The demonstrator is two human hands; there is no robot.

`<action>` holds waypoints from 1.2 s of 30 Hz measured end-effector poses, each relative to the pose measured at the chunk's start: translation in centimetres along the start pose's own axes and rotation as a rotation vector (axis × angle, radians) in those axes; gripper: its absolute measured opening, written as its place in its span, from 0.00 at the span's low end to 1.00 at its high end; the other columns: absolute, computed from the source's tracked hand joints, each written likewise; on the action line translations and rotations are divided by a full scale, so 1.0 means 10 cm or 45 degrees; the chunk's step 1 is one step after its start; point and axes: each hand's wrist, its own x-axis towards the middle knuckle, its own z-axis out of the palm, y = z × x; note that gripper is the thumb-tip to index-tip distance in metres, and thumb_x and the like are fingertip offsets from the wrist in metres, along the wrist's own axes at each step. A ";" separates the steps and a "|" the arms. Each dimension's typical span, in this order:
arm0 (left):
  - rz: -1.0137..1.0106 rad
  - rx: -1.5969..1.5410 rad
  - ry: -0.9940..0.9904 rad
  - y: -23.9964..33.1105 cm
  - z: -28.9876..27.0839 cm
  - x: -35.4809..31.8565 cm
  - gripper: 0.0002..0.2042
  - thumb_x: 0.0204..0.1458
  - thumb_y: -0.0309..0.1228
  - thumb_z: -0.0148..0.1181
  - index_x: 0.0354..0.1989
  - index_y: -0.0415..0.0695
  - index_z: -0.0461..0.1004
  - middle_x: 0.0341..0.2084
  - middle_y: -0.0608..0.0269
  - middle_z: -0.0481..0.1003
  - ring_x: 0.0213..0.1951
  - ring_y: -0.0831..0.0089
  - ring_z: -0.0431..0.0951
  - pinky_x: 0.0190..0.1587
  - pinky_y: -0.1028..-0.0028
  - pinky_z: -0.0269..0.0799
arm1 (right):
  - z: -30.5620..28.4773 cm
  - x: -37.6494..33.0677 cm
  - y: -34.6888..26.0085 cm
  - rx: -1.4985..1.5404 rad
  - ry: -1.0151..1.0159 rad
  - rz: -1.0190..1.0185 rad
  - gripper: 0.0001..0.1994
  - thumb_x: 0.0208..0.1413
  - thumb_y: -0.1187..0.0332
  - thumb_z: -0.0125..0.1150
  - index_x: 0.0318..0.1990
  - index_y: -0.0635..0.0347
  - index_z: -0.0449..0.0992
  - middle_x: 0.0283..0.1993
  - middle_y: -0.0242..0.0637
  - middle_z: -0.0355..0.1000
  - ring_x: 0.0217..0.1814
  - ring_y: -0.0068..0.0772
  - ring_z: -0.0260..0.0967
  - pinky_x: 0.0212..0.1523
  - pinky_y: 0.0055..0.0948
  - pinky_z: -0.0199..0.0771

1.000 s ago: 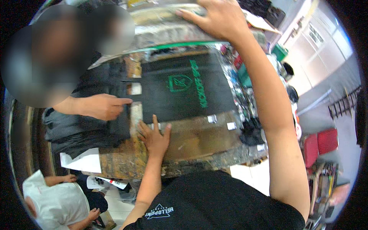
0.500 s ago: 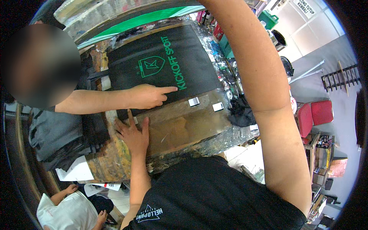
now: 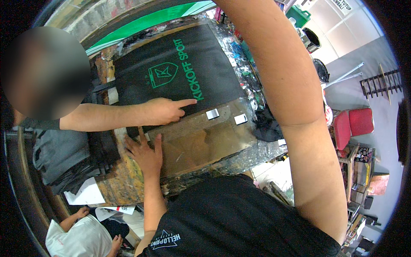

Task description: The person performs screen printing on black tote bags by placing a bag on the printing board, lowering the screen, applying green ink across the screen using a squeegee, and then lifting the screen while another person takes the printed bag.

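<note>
A flat black fabric bag [image 3: 205, 68] with a green printed emblem and lettering lies on a brown board [image 3: 192, 147]. My left hand [image 3: 146, 153] rests on the board by the bag's near left corner, its fingers spread and holding nothing. Just beyond it, a co-worker's hand [image 3: 165, 112] reaches in from the left, its index finger at the near end of the green lettering. Two small white tabs [image 3: 212, 113] sit along the board near the bag's close edge. My right arm is raised past the top edge, so that hand is out of sight.
Several folded black bags [image 3: 62, 150] are stacked at the left, above a white sheet [image 3: 85, 192]. A crumpled black cloth [image 3: 266, 125] lies at the table's right. A seated person in a white shirt [image 3: 79, 237] is at lower left. Red chairs [image 3: 361, 121] stand farther right.
The bag and board appear slightly farther left as the view shifts. My left hand and the co-worker's pointing hand keep nearly the same places. My right arm stays raised.
</note>
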 end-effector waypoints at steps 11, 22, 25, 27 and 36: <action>-0.020 -0.020 -0.025 0.02 -0.06 0.01 0.38 0.63 0.63 0.50 0.77 0.55 0.58 0.71 0.20 0.47 0.73 0.25 0.45 0.70 0.32 0.37 | -0.07 0.00 -0.11 -0.004 -0.091 0.097 0.35 0.66 0.29 0.41 0.23 0.51 0.73 0.20 0.25 0.65 0.19 0.16 0.58 0.15 0.21 0.59; -0.055 -0.076 -0.063 0.02 -0.07 0.00 0.40 0.62 0.64 0.49 0.76 0.53 0.58 0.72 0.20 0.44 0.75 0.26 0.41 0.72 0.32 0.33 | -0.03 0.06 -0.07 0.026 -0.096 0.080 0.38 0.65 0.27 0.38 0.20 0.51 0.70 0.19 0.24 0.63 0.18 0.17 0.56 0.14 0.21 0.57; -0.065 -0.080 -0.071 0.01 -0.05 0.01 0.40 0.62 0.65 0.48 0.76 0.52 0.58 0.72 0.20 0.44 0.75 0.28 0.39 0.72 0.33 0.32 | 0.01 0.10 0.00 -0.056 -0.079 0.059 0.38 0.64 0.26 0.36 0.22 0.51 0.72 0.19 0.24 0.63 0.19 0.17 0.57 0.15 0.21 0.57; -0.077 -0.112 -0.083 0.01 -0.04 0.01 0.40 0.62 0.65 0.48 0.77 0.53 0.58 0.72 0.21 0.43 0.76 0.29 0.39 0.72 0.33 0.31 | 0.10 0.17 -0.03 -0.161 -0.053 0.109 0.38 0.64 0.26 0.36 0.23 0.51 0.73 0.19 0.24 0.63 0.19 0.16 0.57 0.15 0.22 0.58; -0.110 -0.130 -0.088 0.01 -0.03 -0.02 0.41 0.62 0.66 0.47 0.78 0.55 0.55 0.73 0.21 0.42 0.76 0.30 0.38 0.72 0.33 0.32 | -0.03 0.07 -0.22 -0.101 -0.093 0.199 0.37 0.64 0.26 0.38 0.24 0.51 0.73 0.19 0.24 0.62 0.19 0.17 0.55 0.15 0.21 0.56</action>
